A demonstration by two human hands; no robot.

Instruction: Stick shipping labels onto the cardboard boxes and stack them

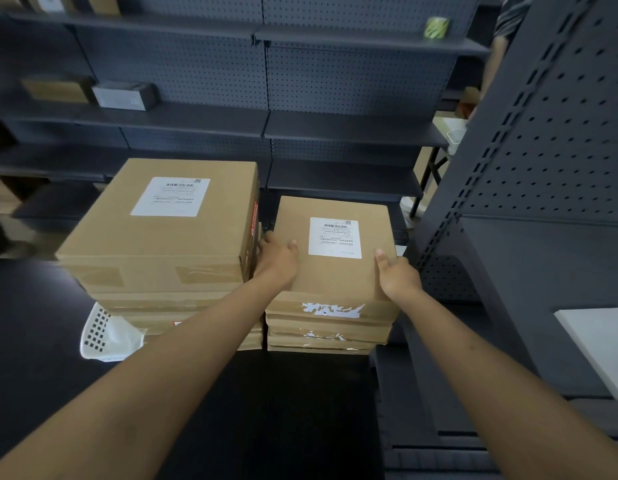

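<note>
both hands, left hand and right hand, grip the top box of the right stack, among dark pegboard shelving on a black surface

Two stacks of cardboard boxes stand side by side at frame centre, the taller stack left, the lower stack right, each top box carrying a label, a basket at the taller stack's lower left, shelving behind.
</note>
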